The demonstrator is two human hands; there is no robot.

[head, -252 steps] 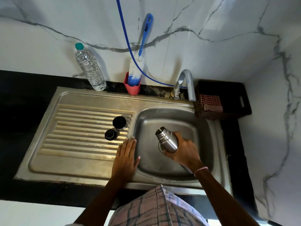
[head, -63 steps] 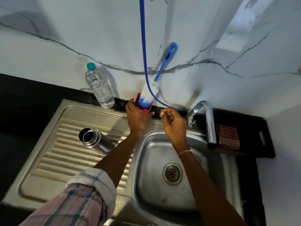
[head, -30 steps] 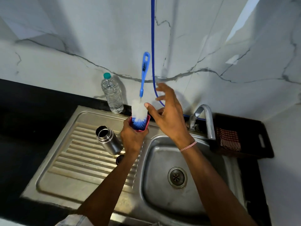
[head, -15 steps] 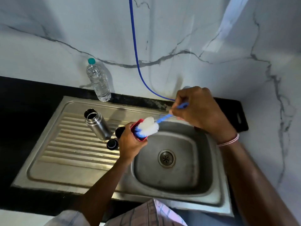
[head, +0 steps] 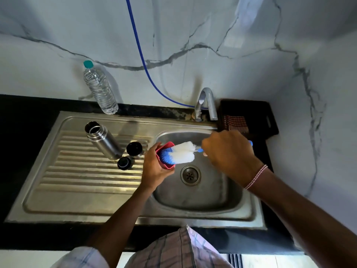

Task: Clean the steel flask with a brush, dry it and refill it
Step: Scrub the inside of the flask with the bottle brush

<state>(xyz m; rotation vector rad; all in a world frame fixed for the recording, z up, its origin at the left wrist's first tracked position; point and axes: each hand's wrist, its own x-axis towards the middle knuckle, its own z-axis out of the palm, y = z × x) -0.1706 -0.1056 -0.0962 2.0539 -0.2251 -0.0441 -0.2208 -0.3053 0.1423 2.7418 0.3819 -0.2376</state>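
Head view: the left hand [head: 154,172] grips a red cup [head: 167,165] over the sink [head: 202,198]; the right hand [head: 229,155] clasps the brush [head: 184,152] by its handle, bristle tip apparently inside the cup.

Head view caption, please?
Left hand holds red cup over sink, right hand grips brush, tip inside cup; open steel flask stands on drainboard.

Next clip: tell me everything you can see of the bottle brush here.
The bottle brush has a thick white bristle head, blue at the tip, on a thin blue handle, seemingly plastic. It lies nearly level above the sink basin, its blue tip inside a small red cup held by the left hand. The right hand grips the handle, hiding most of it; only its end shows beyond the fist.
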